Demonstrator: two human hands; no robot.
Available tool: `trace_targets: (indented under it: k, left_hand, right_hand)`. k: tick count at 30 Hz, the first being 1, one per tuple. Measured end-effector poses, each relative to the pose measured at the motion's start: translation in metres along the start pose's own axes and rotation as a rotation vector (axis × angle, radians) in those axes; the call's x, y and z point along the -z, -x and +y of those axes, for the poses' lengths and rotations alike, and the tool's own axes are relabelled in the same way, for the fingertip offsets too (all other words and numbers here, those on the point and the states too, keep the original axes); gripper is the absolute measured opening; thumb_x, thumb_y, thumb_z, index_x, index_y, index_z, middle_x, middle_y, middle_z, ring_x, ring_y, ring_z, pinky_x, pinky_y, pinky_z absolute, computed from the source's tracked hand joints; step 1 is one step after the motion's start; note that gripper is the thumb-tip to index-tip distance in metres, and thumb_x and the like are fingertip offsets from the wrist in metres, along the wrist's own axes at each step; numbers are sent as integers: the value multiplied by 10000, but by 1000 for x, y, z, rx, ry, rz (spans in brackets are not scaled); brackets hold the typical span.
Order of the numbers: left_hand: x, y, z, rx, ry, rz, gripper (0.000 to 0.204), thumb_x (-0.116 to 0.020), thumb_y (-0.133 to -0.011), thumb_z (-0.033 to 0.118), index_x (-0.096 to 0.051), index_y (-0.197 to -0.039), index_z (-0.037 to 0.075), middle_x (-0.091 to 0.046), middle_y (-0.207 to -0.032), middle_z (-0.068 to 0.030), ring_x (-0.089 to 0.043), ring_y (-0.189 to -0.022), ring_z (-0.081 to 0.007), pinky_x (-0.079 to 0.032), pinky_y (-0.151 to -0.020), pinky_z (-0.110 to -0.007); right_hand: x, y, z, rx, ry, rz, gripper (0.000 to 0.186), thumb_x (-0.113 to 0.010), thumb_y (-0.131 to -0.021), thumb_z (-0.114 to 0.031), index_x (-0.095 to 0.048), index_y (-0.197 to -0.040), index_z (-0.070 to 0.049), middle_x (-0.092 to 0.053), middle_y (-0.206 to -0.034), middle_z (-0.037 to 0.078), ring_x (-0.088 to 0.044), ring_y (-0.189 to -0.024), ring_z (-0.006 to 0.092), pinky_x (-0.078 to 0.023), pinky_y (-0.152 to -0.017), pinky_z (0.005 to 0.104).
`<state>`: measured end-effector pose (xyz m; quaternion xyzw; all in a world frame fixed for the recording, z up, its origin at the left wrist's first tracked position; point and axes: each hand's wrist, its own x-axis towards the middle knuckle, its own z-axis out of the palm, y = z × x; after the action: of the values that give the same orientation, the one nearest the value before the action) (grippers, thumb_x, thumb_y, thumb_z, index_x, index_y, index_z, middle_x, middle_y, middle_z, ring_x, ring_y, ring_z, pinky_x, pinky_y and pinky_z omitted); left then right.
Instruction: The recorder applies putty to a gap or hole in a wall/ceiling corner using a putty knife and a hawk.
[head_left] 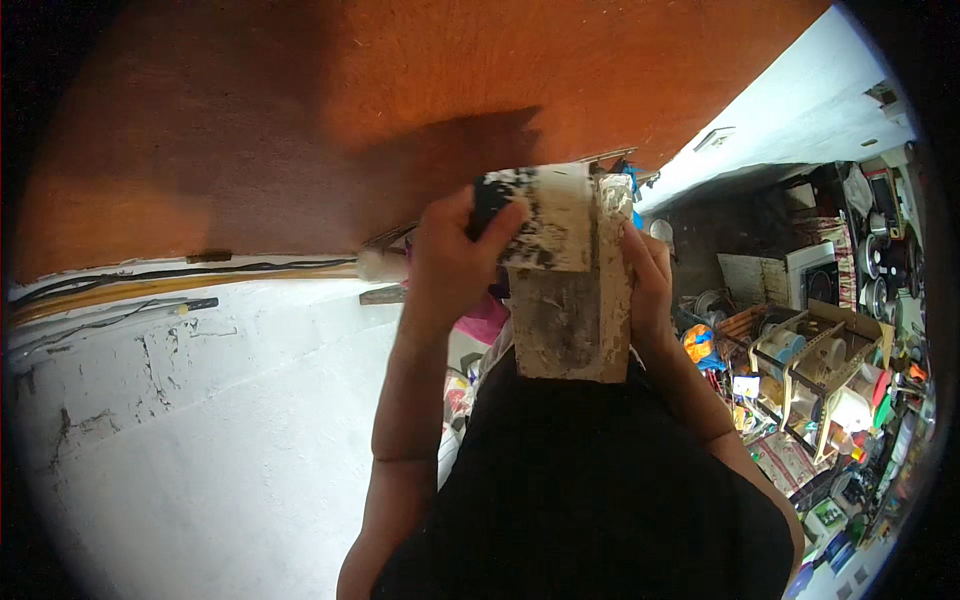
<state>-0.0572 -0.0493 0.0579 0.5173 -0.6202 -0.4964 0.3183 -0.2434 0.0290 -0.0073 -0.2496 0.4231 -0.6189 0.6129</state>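
Observation:
In front of my chest, my left hand (458,245) grips a flat, wide putty scraper (560,220), thumb on its dark, chipped end. Its pale face is smeared with white and black patches. Just beneath the scraper is a putty-stained rectangular board (555,325), which the scraper's lower edge overlaps. My right hand (650,280) clasps the board by its right side, with the fingers partly hidden behind it. A raised strip runs along that side, and a lump of whitish putty (615,192) sits at its top end.
An orange-brown panel (450,70) spans the top, close beyond my hands. Pipes and cables (190,272) run along a cracked white wall (230,430) on the left. Off to the right are a metal rack (820,350), a stove (815,275), hanging pans (872,255) and cluttered household goods.

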Motion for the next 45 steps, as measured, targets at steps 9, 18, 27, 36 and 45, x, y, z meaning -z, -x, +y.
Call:
trace_targets:
  k: [9, 18, 27, 36, 45]
  left_hand:
    - [7, 0, -2, 45, 167, -41, 169, -627, -907, 174, -653, -883, 8, -644, -713, -14, -541, -574, -30, -417, -459, -199]
    - [6, 4, -4, 77, 349, 0, 149, -625, -912, 176, -641, -873, 32, -615, -694, 17, -516, -553, -24, -390, -425, -184]
    - [27, 46, -21, 302, 43, -224, 184, -648, -892, 202, -635, -867, 21, -582, -641, 8, -495, -552, -38, -385, -455, -222]
    - [14, 43, -7, 294, 110, -188, 207, -640, -893, 177, -629, -909, -29, -634, -684, -25, -534, -594, -47, -415, -525, -228]
    - [17, 50, -1, 199, -48, -153, 172, -618, -908, 150, -647, -928, -18, -662, -740, -41, -569, -658, -72, -454, -598, -249]
  right_hand:
    - [4, 8, -1, 10, 34, 48, 353, -476, -986, -303, -630, -998, 14, -627, -854, 40, -554, -729, 80, -437, -659, 216]
    - [1, 0, 7, 100, 94, 132, 331, -500, -977, -301, -620, -988, 8, -615, -842, 33, -527, -697, 82, -425, -661, 220]
    - [6, -28, -6, -51, -160, 324, 419, -448, -966, -344, -580, -1082, 37, -644, -914, 119, -636, -802, 197, -516, -718, 328]
    - [6, -33, -4, -104, -175, 265, 433, -427, -960, -326, -504, -1226, 8, -604, -1100, 145, -618, -954, 219, -516, -819, 354]
    - [-1, -24, -15, -35, -61, 261, 425, -416, -963, -307, -514, -1207, 27, -625, -1052, 137, -637, -896, 214, -523, -791, 339]
